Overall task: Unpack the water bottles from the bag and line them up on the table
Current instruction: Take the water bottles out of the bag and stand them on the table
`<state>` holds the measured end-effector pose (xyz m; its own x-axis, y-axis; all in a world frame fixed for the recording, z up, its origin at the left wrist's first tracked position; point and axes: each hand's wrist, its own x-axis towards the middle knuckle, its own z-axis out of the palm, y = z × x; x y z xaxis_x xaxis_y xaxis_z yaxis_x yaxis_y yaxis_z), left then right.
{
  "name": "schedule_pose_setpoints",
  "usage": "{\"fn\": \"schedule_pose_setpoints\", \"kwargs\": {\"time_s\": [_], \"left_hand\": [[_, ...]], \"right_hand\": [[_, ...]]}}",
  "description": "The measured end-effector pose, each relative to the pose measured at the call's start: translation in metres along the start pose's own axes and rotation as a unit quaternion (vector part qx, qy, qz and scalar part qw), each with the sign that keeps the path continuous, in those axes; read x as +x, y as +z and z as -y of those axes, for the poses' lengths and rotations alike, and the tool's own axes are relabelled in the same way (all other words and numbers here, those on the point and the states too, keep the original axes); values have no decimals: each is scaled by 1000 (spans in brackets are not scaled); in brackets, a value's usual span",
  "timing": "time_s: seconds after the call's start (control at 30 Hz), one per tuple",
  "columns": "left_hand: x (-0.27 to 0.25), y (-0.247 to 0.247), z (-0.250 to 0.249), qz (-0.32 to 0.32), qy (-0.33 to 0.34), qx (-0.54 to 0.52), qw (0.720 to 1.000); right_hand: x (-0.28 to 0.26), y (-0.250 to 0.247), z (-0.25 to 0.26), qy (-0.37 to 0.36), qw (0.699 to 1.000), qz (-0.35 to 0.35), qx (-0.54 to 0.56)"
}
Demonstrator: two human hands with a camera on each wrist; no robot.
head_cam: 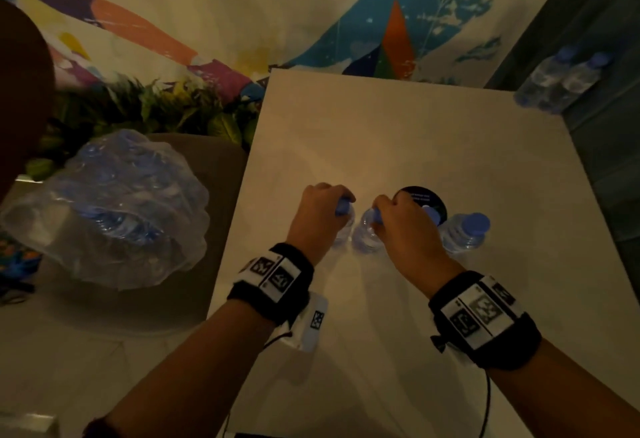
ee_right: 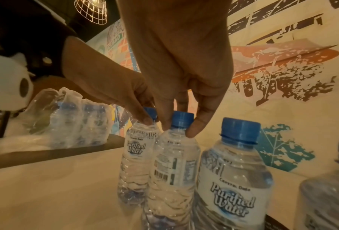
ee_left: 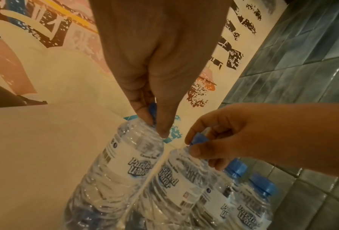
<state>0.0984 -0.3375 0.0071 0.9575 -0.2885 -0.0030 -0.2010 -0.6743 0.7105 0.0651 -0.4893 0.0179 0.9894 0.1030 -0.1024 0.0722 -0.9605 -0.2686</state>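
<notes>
Several clear water bottles with blue caps stand in a row on the white table (head_cam: 398, 133). My left hand (head_cam: 341, 207) pinches the cap of the leftmost bottle (ee_left: 125, 163). Right beside it, my right hand (head_cam: 375, 216) pinches the cap of the second bottle (ee_right: 172, 171). Both bottles stand upright with their bases on the table. Two more bottles (ee_right: 233, 179) (head_cam: 464, 233) stand free to the right. The clear plastic bag (head_cam: 114, 209), with several bottles inside, lies on a seat left of the table.
A black round disc (head_cam: 420, 198) lies on the table behind the row. Two blurred bottles (head_cam: 561, 81) show past the table's far right corner, by the dark tiled wall (ee_left: 302, 77). A painted wall (head_cam: 277, 5) and green plants (head_cam: 156, 108) stand behind.
</notes>
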Motion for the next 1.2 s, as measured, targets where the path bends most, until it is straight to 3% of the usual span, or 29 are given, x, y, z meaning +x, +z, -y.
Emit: {"fn": "schedule_pose_setpoints", "kwargs": {"time_s": [0.27, 0.37, 0.43, 0.67, 0.77, 0.87, 1.0, 1.07, 1.2], "left_hand": [[-27, -19, 20, 12, -28, -27, 999], [-62, -45, 53, -33, -63, -57, 996], [-91, -69, 81, -67, -95, -50, 992], [-164, -161, 174, -174, -178, 30, 968], [-168, -190, 209, -192, -173, 76, 963], [-161, -214, 234, -163, -135, 155, 965], [-136, -224, 259, -76, -129, 165, 975], [-123, -222, 269, -43, -133, 133, 981], [-129, -217, 266, -78, -95, 82, 989]], "right_hand": [[-1, -12, 6, 49, 998, -19, -43], [-8, -21, 34, 23, 995, -94, -37], [-12, -19, 70, -7, 994, -107, -9], [-17, 50, 242, -174, 980, 41, 85], [-12, 83, 299, -221, 962, 77, 138], [12, 105, 335, -225, 955, 98, 168], [59, 112, 360, -159, 958, 72, 226], [75, 106, 365, -152, 967, 68, 193], [98, 96, 371, -127, 960, 157, 193]]}}
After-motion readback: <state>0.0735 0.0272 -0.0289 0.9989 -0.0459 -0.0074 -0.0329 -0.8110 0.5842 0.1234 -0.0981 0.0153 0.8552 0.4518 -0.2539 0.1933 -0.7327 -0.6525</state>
